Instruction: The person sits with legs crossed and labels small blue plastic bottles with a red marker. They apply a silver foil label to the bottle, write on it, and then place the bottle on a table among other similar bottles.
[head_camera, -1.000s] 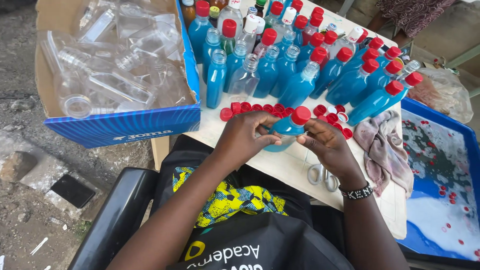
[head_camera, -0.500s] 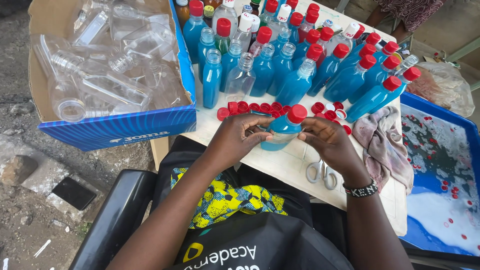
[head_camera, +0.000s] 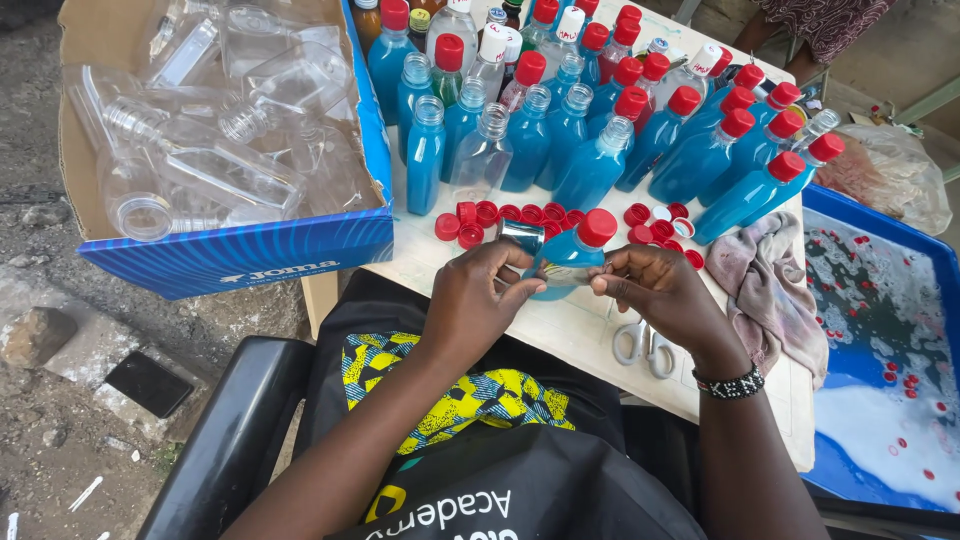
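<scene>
A small bottle of blue liquid with a red cap is tilted over the white table, and both of my hands hold it. My left hand grips its lower end and pinches a shiny clear strip that curls up beside the bottle. My right hand pinches the other end of the strip against the bottle's side. The bottle's base is hidden behind my left fingers.
Many capped and uncapped blue bottles crowd the table's far side, with loose red caps before them. A blue box of empty clear bottles stands left. Scissors, a cloth and a blue tray lie right.
The bottle has stayed between my hands, and a shiny strip now shows stretched across it, with its loose end curling up by my left fingers.
</scene>
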